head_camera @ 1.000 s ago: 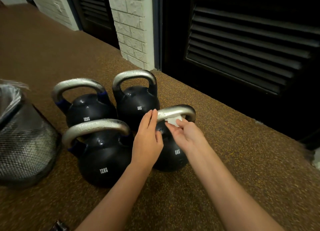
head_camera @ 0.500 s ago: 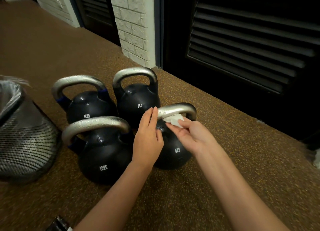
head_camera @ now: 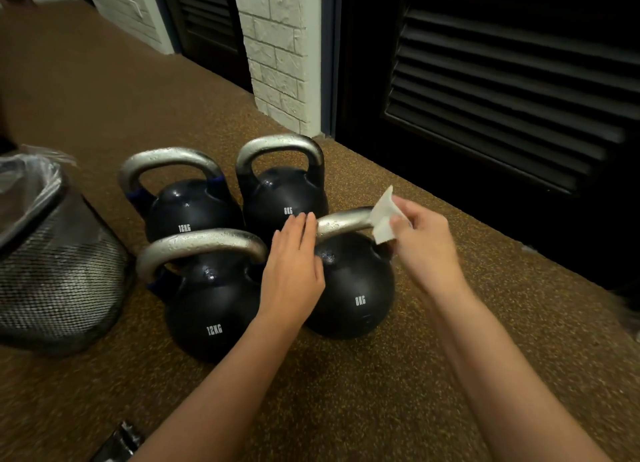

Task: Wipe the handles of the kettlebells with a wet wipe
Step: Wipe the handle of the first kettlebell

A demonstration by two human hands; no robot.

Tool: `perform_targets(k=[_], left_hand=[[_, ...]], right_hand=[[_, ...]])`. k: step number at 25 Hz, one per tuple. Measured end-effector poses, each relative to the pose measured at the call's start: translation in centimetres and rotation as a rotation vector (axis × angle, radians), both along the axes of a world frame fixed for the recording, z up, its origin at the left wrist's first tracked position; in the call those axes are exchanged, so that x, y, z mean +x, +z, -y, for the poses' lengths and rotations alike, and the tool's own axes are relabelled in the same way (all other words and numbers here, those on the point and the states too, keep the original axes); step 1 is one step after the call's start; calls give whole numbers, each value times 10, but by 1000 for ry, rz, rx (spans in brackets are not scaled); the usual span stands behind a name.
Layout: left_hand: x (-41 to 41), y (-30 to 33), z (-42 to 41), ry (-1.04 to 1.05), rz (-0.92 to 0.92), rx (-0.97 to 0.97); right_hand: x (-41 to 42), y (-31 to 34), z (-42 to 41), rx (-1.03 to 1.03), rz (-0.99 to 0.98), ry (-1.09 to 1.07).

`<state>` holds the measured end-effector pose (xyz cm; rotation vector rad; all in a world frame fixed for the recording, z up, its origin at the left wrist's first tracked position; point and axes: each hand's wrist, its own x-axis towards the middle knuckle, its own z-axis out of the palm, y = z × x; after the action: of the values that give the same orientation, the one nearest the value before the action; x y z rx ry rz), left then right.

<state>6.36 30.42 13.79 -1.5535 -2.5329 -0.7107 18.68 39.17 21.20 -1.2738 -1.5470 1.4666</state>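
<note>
White wet wipe is being pinched by the right hand against the steel handle of the near 8KG kettlebell. This kettlebell is being touched by the flat, straight-fingered left hand.

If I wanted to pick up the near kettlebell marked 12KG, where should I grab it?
Probably by the top bar of its silver handle on the near 12KG kettlebell, coming from straight above. The bar arches over the round body with a gap beneath for curled fingers; the smooth ball offers no hold.

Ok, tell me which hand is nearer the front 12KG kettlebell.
Left. The left hand rests on the near 8KG kettlebell, right beside the front 12KG kettlebell. The right hand holds the wet wipe at the 8KG handle's far end.
</note>
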Motion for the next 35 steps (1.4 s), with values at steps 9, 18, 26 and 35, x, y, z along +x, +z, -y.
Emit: perform_targets(k=[9,18,26,35], left_hand=[[-9,-1,-4,67,135,-12],[1,-2,-5,71,265,145],[-1,36,-23,124,515,312],[8,62,-67,250,1199,484]], right_hand=[[-32,-41,2,886,602,474],[-38,-34,-14,941,626,539],[-32,-8,-23,172,56,52],[-22,0,-40,-240,-48,147]])
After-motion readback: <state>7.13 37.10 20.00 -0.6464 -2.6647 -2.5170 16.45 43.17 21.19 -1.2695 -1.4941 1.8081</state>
